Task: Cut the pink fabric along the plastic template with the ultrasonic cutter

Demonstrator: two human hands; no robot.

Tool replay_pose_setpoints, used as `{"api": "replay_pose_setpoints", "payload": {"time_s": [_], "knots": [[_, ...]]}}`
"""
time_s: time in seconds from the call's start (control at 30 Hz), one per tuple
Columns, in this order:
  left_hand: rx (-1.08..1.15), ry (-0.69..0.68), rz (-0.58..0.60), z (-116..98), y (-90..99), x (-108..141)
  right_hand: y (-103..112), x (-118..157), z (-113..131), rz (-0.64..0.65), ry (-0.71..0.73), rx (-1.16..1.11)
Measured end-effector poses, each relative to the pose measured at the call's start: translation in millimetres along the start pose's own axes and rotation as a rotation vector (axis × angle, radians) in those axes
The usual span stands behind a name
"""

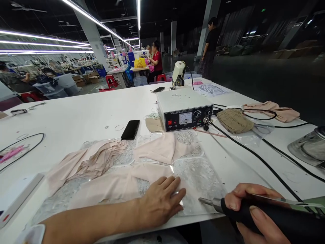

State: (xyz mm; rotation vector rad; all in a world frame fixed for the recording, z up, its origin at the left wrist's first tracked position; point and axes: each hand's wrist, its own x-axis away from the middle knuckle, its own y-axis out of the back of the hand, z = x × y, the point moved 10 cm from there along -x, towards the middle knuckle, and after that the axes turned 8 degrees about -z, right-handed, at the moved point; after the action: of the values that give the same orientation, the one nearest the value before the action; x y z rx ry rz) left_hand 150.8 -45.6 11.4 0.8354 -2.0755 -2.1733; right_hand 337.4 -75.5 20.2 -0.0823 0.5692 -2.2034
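Observation:
My left hand (162,201) lies on a pale pink fabric piece (111,184), fingers stretched out and pressing it down. Under the fabric is a clear-covered, grey-speckled sheet (200,173). My right hand (256,210) is wrapped round a black-handled tool with a narrow metal tip (215,204), perhaps an ultrasonic cutter. Its tip points left, just right of my left fingers; whether it touches the sheet I cannot tell. Beyond my left hand lie another pink piece (162,149) and a fanned stack of pink pieces (91,159).
A control box (186,108) with a dial stands behind the sheet, its black cable (254,154) running toward the tool. A phone (130,129), brown templates (235,121), a glass jar (308,147) and a power strip (19,196) lie around. People work or stand farther back.

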Motion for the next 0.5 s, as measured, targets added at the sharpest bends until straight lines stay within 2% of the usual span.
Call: {"api": "replay_pose_setpoints", "payload": {"time_s": [0.1, 0.27, 0.5], "knots": [[-0.037, 0.044, -0.024, -1, 2.1, 3, 7, 0, -7, -0.013, -0.032, 0.002], [-0.123, 0.080, -0.152, -9, 10.9, 4, 8, -1, -10, 0.001, -0.029, -0.030], [-0.176, 0.154, -0.183, -14, 6.2, 2, 3, 4, -4, 0.014, -0.045, 0.009]]}}
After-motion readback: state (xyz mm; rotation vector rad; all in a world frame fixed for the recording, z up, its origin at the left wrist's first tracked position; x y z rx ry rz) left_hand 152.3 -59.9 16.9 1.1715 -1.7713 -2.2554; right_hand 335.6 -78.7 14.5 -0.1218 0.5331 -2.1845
